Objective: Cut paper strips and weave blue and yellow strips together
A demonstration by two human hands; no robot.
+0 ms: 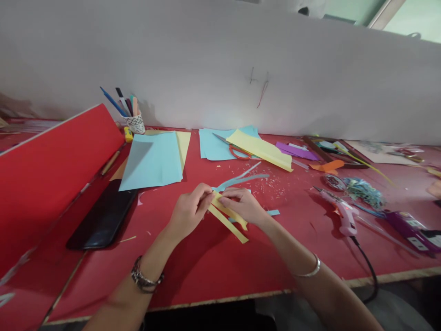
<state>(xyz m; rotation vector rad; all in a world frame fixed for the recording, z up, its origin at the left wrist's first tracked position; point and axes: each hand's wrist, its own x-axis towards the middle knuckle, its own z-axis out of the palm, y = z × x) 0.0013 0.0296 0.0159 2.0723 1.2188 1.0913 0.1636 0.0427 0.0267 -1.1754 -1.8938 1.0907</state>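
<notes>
Both hands are close together over the red table [206, 271], working on yellow paper strips [230, 224]. My left hand [193, 204] pinches the strips at their upper left end. My right hand [243, 203] is closed on the upper yellow strip, thumb on top. The strips' free ends point down to the right. Light blue paper strips [237, 182] fan out just behind my fingers, and another blue piece [273, 213] shows beside my right wrist. Whether the blue strips are joined to the yellow ones is hidden by my fingers.
Scissors [240, 151] lie between blue sheets [210, 145] and a yellow sheet [263, 149]. To the right is a pink glue gun [344, 214] with a black cord. Left are a black phone [103, 216], a blue sheet [151, 161], a pen cup [135, 123] and a red board [58, 170].
</notes>
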